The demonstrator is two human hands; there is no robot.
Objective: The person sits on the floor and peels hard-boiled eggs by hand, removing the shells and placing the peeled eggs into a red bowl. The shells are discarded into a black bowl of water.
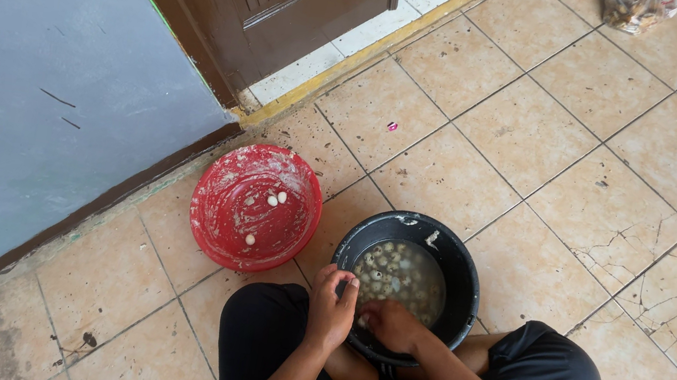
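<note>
Left hand [331, 306] curled over the near rim of a black bucket [465, 273] on the floor [551, 144]; right hand [391, 324] dips inside, fingers closed, contents indiscernible. Small pale pieces [398, 275] float in cloudy water. Red basin [226, 209], at the bucket's 9 o'clock, holds a few pieces.

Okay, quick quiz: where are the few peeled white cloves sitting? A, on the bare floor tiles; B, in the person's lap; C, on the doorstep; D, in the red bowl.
D: a few white cloves lie inside the red bowl, beside the black bucket where both hands work.
</note>
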